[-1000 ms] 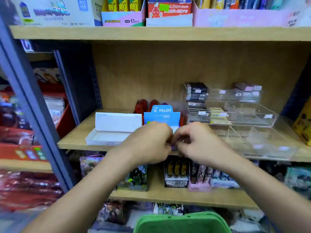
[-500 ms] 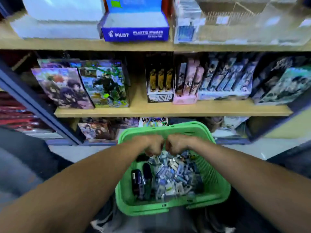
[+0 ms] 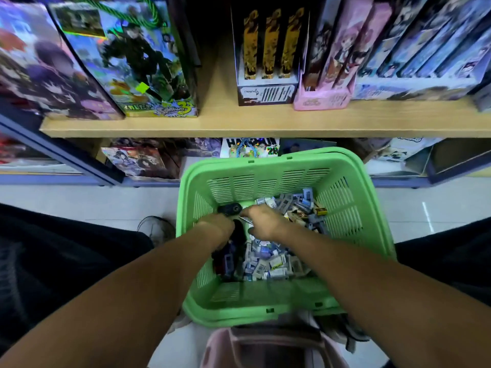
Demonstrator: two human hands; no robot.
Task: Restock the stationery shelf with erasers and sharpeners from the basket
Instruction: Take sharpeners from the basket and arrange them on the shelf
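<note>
A green plastic basket [image 3: 353, 224] stands on the floor below me, holding a heap of small wrapped erasers [image 3: 268, 264] and some dark sharpeners [image 3: 225, 261] at its left side. Both my hands are down inside it. My left hand [image 3: 216, 227] curls around a dark sharpener [image 3: 230, 209] near the basket's back left. My right hand [image 3: 263, 220] lies right beside it over the erasers, fingers bent toward the same spot; what it holds is hidden.
A wooden shelf [image 3: 265, 123] above the basket carries boxed goods: illustrated boxes [image 3: 125, 62] at left, a black-and-gold pen box [image 3: 265, 57], a pink display box [image 3: 322, 99]. More items sit on the bottom shelf. My dark-clothed knees flank the basket on the white floor [image 3: 79, 200].
My hands left the upper shelf with the blue eraser box and came down into the basket. The view tilted down and closer; my left hand now grips a dark sharpener.
</note>
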